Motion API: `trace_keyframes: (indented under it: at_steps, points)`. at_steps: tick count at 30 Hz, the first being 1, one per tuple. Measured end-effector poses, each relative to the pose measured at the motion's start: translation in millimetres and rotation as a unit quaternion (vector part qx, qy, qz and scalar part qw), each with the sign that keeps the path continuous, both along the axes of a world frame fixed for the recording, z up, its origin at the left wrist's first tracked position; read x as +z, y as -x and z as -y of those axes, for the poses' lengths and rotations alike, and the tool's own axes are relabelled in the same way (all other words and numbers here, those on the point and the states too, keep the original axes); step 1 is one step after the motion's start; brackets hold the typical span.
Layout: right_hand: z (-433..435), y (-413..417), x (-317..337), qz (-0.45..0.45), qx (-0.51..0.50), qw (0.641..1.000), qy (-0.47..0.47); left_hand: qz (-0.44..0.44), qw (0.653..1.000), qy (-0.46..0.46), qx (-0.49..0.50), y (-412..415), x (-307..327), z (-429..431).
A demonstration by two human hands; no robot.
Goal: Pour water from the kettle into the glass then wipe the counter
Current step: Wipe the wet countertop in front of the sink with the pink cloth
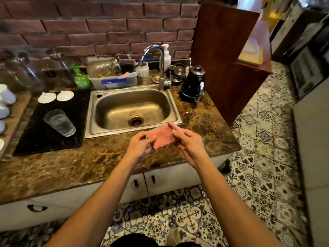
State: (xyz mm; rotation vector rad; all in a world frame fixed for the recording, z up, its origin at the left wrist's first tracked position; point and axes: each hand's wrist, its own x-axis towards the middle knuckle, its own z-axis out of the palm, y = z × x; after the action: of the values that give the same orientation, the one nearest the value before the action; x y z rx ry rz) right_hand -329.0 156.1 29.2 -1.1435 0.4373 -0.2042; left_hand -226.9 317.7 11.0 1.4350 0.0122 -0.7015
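Note:
A pink cloth [164, 136] is held between both hands just above the brown marble counter [99, 157], in front of the sink. My left hand [140, 146] grips its left edge and my right hand [188, 143] grips its right edge. A clear glass [59, 123] with water in it stands on a black mat [49, 125] left of the sink. The black kettle [194, 85] stands on its base at the back right of the counter, apart from both hands.
A steel sink [133, 111] with a tall tap [161, 68] sits mid-counter. Behind it are a dish tub [114, 80], a green bottle [81, 79] and a soap pump [166, 57]. White lids [55, 97] lie at the mat's back. A wooden panel [229, 59] stands right.

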Motion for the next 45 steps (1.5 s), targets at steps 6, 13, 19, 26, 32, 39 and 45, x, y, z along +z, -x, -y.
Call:
trace_keyframes:
  at_steps: [6,13,19,26,32,39,45]
  points:
    - [60,19,-1,-0.021,-0.021,0.999,0.034,-0.011,0.999,0.033,0.007,12,9,53]
    - [107,2,-16,-0.065,-0.022,0.994,0.083,-0.032,0.999,0.027,0.029,-5,2,89]
    - [139,-27,-37,-0.101,-0.030,0.991,0.085,-0.050,0.999,0.000,0.018,-41,-19,123]
    - [173,-44,-59,-0.170,-0.058,0.979,0.100,-0.088,0.996,-0.010,-0.022,-64,-43,157]
    - [203,-46,-76,-0.219,-0.044,0.972,0.078,-0.109,0.992,-0.062,-0.029,-66,-75,185]
    - [250,-46,-105,-0.290,0.031,0.949,0.121,-0.030,0.982,-0.188,-0.014,-47,-105,226]
    - [284,-46,-119,-0.310,0.157,0.912,0.216,0.050,0.939,-0.339,-0.025,-28,-117,256]
